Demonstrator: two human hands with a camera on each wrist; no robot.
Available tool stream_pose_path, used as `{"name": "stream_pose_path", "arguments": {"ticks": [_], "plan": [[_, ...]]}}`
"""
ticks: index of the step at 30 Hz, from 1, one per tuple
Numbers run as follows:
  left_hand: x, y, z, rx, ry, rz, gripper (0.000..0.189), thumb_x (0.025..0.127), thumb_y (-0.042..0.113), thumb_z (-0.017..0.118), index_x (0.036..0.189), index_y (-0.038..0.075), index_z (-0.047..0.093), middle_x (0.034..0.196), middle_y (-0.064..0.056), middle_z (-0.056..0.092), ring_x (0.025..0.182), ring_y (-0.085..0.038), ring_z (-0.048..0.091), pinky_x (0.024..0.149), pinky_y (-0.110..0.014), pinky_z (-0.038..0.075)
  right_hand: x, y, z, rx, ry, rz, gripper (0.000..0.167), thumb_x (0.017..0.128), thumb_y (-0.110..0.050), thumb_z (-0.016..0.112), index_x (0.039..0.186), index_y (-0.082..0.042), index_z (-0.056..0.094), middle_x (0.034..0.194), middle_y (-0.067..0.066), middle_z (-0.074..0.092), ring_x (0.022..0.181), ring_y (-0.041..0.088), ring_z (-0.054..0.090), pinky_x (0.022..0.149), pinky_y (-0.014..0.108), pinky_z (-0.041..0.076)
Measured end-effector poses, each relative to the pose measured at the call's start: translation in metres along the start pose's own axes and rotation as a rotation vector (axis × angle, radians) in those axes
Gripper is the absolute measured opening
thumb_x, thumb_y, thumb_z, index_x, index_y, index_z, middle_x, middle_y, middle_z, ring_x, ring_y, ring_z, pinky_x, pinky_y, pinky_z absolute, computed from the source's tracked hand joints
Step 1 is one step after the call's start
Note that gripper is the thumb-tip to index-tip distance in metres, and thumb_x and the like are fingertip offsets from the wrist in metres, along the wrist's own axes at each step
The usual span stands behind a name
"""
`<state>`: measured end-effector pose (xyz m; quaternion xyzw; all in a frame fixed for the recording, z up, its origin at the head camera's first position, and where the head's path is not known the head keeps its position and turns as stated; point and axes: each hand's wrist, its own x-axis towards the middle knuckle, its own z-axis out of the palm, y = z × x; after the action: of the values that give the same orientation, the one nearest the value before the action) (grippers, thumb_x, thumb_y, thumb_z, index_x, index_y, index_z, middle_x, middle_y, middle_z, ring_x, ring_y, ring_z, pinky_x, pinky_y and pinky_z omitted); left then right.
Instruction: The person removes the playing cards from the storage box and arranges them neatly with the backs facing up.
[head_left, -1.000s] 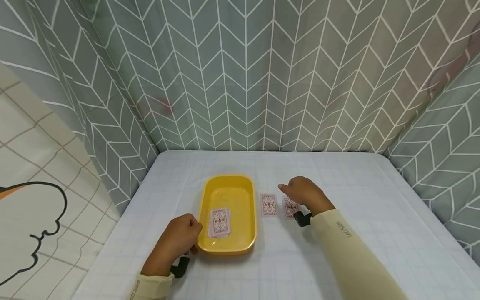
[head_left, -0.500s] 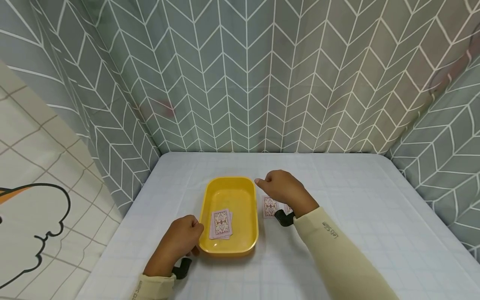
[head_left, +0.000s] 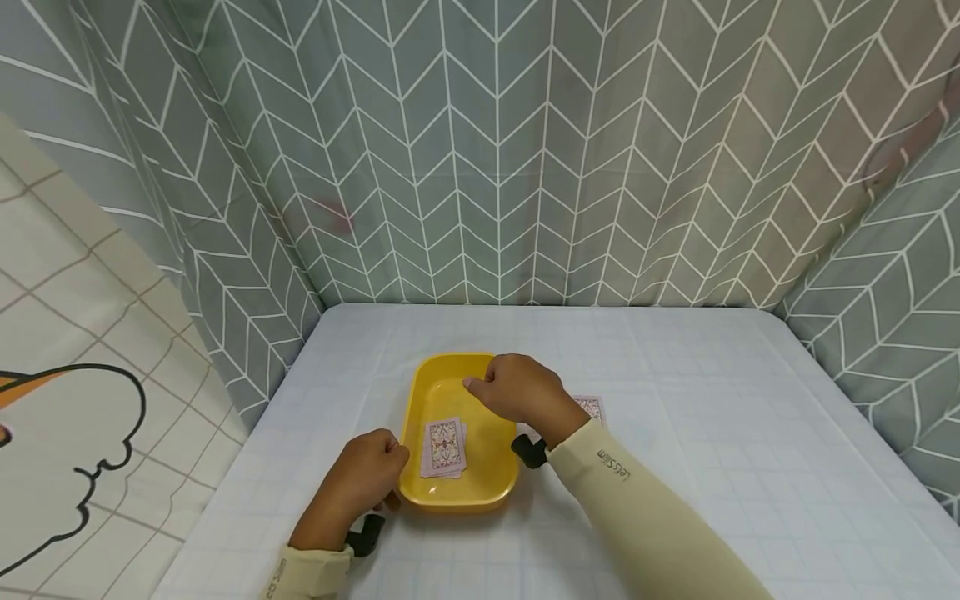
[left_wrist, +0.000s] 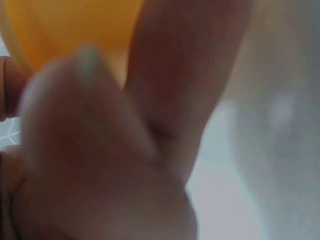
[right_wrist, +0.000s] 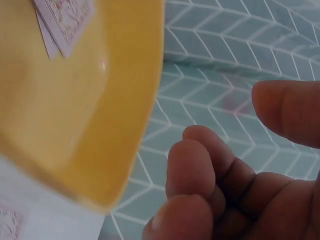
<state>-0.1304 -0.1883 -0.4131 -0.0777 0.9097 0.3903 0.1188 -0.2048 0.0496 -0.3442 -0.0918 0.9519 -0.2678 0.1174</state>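
Note:
A shallow yellow tray (head_left: 480, 467) lies on the table, with a few patterned playing cards (head_left: 446, 444) loosely stacked face down in its near left part. My left hand (head_left: 363, 471) grips the tray's left rim, thumb and fingers close around the yellow edge in the left wrist view. Over the tray's far right side hovers my right hand (head_left: 517, 390). Its fingers (right_wrist: 192, 167) curl loosely in the right wrist view, the thumb stands apart, and nothing is between them. On the table right of the tray, one playing card (head_left: 589, 407) shows beyond the wrist; another is mostly hidden beneath it.
A white cloth covers the table (head_left: 675, 375). Grey curtains (head_left: 495, 167) with white zigzag lines hang behind it and on both sides. At the left is a pale tiled-pattern sheet (head_left: 75, 275) with a cartoon outline.
My right hand has moved left, from above the cards on the table to over the tray. The left hand stays at the tray's rim, and the stacked cards have not moved.

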Motion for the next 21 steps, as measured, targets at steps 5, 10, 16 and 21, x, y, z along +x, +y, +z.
{"name": "stream_pose_path", "arguments": {"ticks": [5,10,16,21], "plan": [[0.001,0.0,0.0,-0.004,0.003,0.007,0.022,0.101,0.023,0.05,0.09,0.007,0.059,0.073,-0.009,0.066,0.057,-0.025,0.066,0.051,-0.035,0.052,0.003,-0.013,0.019,-0.027,-0.028,-0.003,0.043,0.102,-0.054,0.065,0.099,-0.011,0.073,0.086,0.0,0.067,0.075,0.019,0.062,0.065,0.035,0.049],[0.001,-0.001,0.0,-0.005,0.005,0.01,0.021,0.1,0.022,0.05,0.089,0.006,0.059,0.072,-0.009,0.066,0.055,-0.026,0.066,0.051,-0.035,0.052,0.009,-0.023,0.037,-0.097,-0.067,-0.007,0.045,0.103,-0.054,0.062,0.091,-0.012,0.07,0.08,0.002,0.063,0.071,0.02,0.061,0.068,0.038,0.049],[0.0,0.0,0.001,0.002,0.0,0.015,0.022,0.1,0.022,0.05,0.088,0.007,0.058,0.072,-0.009,0.065,0.055,-0.025,0.066,0.051,-0.035,0.052,0.015,-0.026,0.054,-0.14,-0.084,0.015,0.044,0.102,-0.053,0.064,0.089,-0.011,0.069,0.072,0.002,0.057,0.066,0.02,0.058,0.065,0.035,0.047],[-0.002,0.001,-0.001,0.008,0.002,0.017,0.022,0.101,0.022,0.049,0.087,0.007,0.058,0.072,-0.009,0.065,0.055,-0.026,0.065,0.051,-0.035,0.051,0.02,-0.023,0.065,-0.146,-0.107,0.017,0.046,0.1,-0.052,0.069,0.074,-0.014,0.065,0.063,-0.001,0.049,0.058,0.017,0.052,0.059,0.032,0.043]]}}
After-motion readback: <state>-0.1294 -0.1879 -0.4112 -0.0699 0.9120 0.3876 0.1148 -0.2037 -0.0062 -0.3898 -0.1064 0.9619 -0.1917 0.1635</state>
